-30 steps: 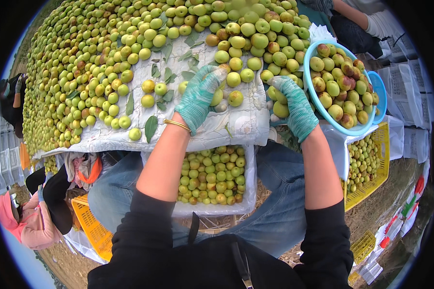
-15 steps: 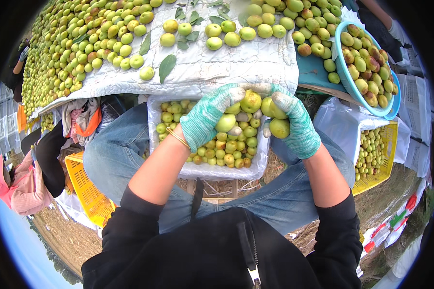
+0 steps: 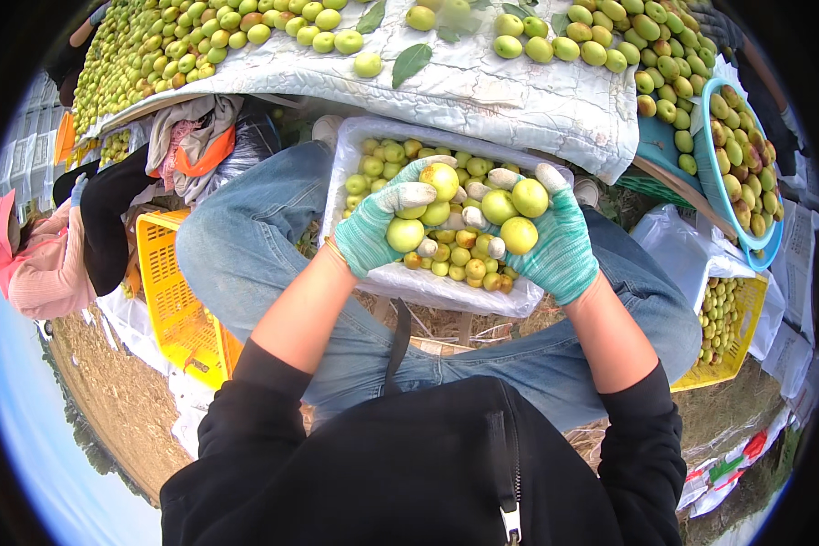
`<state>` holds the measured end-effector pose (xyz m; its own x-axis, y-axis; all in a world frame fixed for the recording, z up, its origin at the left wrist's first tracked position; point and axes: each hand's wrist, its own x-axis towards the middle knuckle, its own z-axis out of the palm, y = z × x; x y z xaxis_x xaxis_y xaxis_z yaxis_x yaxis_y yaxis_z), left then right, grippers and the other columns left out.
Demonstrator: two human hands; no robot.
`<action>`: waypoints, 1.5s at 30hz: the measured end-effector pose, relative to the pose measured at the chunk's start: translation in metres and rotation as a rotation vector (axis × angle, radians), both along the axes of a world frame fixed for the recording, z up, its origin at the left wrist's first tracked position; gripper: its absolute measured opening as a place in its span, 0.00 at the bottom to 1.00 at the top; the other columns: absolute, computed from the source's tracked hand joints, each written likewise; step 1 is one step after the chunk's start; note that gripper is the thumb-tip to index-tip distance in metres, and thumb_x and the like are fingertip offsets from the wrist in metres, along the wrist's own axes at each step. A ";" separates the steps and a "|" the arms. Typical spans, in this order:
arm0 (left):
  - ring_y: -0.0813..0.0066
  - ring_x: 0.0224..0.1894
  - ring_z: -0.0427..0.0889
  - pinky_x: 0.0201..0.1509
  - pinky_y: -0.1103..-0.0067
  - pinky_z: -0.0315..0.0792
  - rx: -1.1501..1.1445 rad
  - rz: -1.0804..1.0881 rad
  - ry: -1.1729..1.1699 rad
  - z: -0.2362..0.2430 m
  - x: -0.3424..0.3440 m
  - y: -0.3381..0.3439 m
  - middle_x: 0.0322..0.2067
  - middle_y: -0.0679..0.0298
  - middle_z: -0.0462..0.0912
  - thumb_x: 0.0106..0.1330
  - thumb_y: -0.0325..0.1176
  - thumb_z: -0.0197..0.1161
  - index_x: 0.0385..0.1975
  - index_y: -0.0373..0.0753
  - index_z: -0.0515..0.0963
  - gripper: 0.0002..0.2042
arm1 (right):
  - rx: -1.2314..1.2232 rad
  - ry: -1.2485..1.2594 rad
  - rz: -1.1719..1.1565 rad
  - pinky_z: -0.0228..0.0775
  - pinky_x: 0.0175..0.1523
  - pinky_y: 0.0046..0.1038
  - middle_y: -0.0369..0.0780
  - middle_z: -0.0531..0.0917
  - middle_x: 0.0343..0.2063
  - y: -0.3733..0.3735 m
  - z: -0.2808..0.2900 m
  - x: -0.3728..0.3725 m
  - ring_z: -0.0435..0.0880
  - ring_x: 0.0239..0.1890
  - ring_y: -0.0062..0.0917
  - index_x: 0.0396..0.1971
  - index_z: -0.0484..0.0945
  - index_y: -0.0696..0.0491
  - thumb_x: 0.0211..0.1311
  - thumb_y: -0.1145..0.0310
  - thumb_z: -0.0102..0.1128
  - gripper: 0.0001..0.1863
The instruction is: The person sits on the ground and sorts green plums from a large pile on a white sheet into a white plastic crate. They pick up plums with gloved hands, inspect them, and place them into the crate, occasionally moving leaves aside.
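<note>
Wearing teal knitted gloves with pale fingertips, my left hand (image 3: 370, 235) and my right hand (image 3: 562, 250) are cupped side by side above a crate lined with white plastic (image 3: 396, 284). Several yellow-green jujubes (image 3: 405, 236) sit in my left hand, its fingers curled round them. My right hand likewise clasps several jujubes (image 3: 520, 235), one near its thumb. The fingertips of the two hands are close together but apart. Below them the crate holds many more green jujubes (image 3: 460, 259), some with brownish patches, partly hidden by my hands.
Ahead, a table with a white quilted cover (image 3: 482, 100) bears heaped jujubes and loose leaves (image 3: 412, 64). A blue basin (image 3: 714, 173) of redder fruit stands at its right end. Yellow crates (image 3: 177, 300) flank my knees. At left sits a person in a pink hat (image 3: 0, 241).
My hands have drawn slightly apart and moved back from the table edge over the crate, still holding jujubes. The whole view has shifted, with the scene now farther right and the table higher.
</note>
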<state>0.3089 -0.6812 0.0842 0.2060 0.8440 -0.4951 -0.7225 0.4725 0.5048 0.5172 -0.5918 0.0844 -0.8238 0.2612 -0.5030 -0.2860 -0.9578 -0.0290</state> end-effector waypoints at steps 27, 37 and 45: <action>0.72 0.55 0.71 0.54 0.79 0.72 -0.095 0.003 1.007 -0.135 -0.091 -0.044 0.54 0.64 0.71 0.58 0.26 0.62 0.56 0.47 0.71 0.24 | 0.714 -1.043 0.321 0.73 0.47 0.29 0.38 0.76 0.48 -0.016 -0.125 -0.018 0.78 0.45 0.26 0.58 0.68 0.51 0.64 0.54 0.55 0.26; 0.58 0.53 0.75 0.57 0.72 0.70 -0.002 -0.273 1.471 -0.133 -0.127 -0.035 0.50 0.55 0.74 0.54 0.28 0.64 0.56 0.46 0.71 0.26 | 1.623 -0.965 0.700 0.72 0.48 0.35 0.46 0.81 0.37 -0.082 -0.138 -0.076 0.80 0.41 0.39 0.43 0.79 0.53 0.63 0.61 0.54 0.14; 0.52 0.47 0.78 0.51 0.67 0.72 -0.101 -1.120 1.427 -0.145 -0.115 -0.067 0.48 0.51 0.75 0.58 0.34 0.61 0.50 0.46 0.76 0.18 | 2.361 -0.851 1.248 0.77 0.36 0.34 0.40 0.78 0.40 -0.119 -0.173 -0.156 0.83 0.38 0.31 0.45 0.75 0.54 0.58 0.71 0.55 0.15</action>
<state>0.1935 -0.7485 -0.0611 0.0110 0.5788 -0.8154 0.8359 0.4422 0.3252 0.3613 -0.7106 -0.0888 -0.8433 0.3609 -0.3983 0.4748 0.8475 -0.2373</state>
